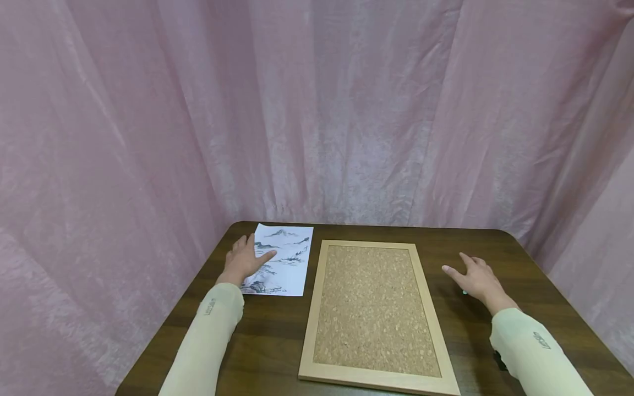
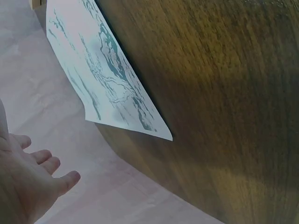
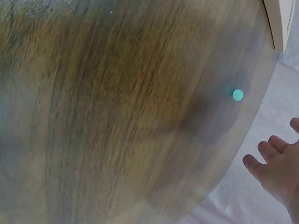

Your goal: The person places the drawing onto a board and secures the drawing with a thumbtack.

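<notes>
My left hand point(image 1: 242, 260) hovers over the left edge of a sheet of paper point(image 1: 292, 269) printed with an ink landscape of mountains and rocks. Its fingers are spread and hold nothing, as the left wrist view also shows. On the right, my right hand point(image 1: 479, 280) is held above the table with thumb and fingers apart and nothing between them. A small teal push pin point(image 3: 237, 95) stands on the wood near that hand; in the head view the hand mostly covers it. Between the two hands lies a cork board point(image 1: 373, 308) in a light wooden frame.
The dark brown wooden table point(image 1: 267, 335) has rounded far corners. Pink curtains point(image 1: 346, 110) hang behind it and along both sides. The board's near edge reaches close to the bottom of the head view.
</notes>
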A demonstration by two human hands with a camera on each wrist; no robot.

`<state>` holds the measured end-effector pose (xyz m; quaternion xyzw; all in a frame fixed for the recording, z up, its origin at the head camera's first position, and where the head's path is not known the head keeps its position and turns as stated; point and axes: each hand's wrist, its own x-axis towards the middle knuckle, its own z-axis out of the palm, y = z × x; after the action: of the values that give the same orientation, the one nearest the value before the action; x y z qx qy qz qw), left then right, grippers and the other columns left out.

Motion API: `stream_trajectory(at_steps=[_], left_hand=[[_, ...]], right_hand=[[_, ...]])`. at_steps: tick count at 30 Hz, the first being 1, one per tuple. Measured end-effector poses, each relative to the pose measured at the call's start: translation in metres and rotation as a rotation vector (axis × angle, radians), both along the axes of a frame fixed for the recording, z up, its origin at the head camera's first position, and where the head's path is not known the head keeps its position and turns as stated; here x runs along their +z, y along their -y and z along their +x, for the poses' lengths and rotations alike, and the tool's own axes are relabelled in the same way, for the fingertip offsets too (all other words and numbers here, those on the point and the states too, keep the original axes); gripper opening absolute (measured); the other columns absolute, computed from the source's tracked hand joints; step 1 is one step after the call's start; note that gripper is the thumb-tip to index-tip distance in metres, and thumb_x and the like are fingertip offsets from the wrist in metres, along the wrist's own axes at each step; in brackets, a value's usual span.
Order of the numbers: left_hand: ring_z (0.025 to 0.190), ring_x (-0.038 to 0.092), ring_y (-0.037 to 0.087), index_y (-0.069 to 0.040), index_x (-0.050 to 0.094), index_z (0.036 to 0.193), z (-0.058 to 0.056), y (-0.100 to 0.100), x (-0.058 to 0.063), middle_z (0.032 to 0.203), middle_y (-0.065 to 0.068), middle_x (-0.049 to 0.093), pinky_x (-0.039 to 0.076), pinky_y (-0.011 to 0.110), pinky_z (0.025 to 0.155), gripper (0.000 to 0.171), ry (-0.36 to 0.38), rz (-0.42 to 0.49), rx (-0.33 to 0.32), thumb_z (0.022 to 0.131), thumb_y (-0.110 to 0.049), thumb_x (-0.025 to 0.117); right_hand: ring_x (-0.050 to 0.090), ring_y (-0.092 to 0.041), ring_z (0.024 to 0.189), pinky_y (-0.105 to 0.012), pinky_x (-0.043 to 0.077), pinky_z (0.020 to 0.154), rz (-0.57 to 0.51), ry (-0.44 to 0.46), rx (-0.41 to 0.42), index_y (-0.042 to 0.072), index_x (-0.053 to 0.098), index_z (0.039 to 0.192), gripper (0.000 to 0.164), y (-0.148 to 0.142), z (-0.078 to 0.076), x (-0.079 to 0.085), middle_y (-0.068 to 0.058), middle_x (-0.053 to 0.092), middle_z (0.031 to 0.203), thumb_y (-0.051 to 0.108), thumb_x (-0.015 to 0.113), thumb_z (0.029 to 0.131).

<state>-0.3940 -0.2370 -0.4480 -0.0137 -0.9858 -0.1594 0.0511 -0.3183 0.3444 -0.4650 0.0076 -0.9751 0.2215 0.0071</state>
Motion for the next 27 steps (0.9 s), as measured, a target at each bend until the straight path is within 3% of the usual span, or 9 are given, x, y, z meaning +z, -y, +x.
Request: stream_trajectory(at_steps=[16,27], left_hand=[[0.13,0.01,0.045,-0.003,0.005,0.145,0.002,0.021,-0.009,0.145,0.026,0.013,0.014,0.064,0.097,0.104,0.047,0.149,0.052,0.078,-0.073,0.04],[0.13,0.007,0.047,-0.001,0.006,0.145,0.012,0.033,-0.012,0.145,0.028,0.011,0.012,0.064,0.097,0.102,0.083,0.26,0.079,0.079,-0.071,0.042]], right_hand=[[0.022,-0.06,0.115,-0.068,0.023,0.087,-0.055,-0.046,0.026,-0.011,0.02,0.138,0.09,0.007,-0.003,-0.007,-0.043,0.019,0.132,0.061,0.038,0.088],[0.034,-0.056,0.111,-0.065,0.031,0.084,-0.11,-0.03,0.034,-0.008,0.023,0.139,0.088,0.013,-0.001,-0.009,-0.041,0.024,0.131,0.061,0.04,0.087]])
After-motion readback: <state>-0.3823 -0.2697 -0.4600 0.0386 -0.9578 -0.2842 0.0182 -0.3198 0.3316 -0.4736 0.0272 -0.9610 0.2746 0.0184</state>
